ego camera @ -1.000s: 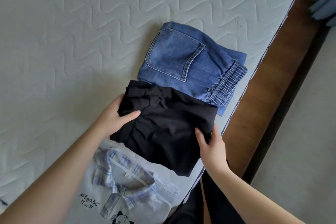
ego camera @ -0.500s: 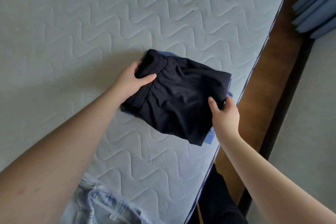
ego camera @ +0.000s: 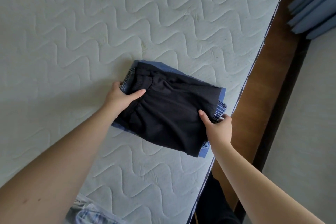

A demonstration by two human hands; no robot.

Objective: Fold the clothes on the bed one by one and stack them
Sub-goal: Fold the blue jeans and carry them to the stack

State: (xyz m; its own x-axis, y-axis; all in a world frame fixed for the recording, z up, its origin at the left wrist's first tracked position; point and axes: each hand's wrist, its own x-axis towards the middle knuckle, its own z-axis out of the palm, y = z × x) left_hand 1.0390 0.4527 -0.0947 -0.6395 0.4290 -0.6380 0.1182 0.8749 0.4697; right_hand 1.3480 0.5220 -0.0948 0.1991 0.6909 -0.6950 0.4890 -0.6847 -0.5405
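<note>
Stack: I see 2 folded garments near the right edge of the mattress (ego camera: pixel 91 32), the black garment (ego camera: pixel 167 114) lying on top of the blue jeans (ego camera: pixel 130 78).
Jeans: only their borders show around the black piece, at the far-left corner, along the far edge and at the right, where the gathered waistband sticks out.
Left hand (ego camera: pixel 120 96): I have it clamped on the left end of the stack, thumb lying on the black fabric, fingers curled round the edge.
Right hand (ego camera: pixel 217 127): clamped on the right end, thumb on top of the black fabric, fingers round the waistband side.
Light garment (ego camera: pixel 87 212): crumpled at the near edge, well apart from the stack.
Curtain (ego camera: pixel 314 9): blue, far right.
</note>
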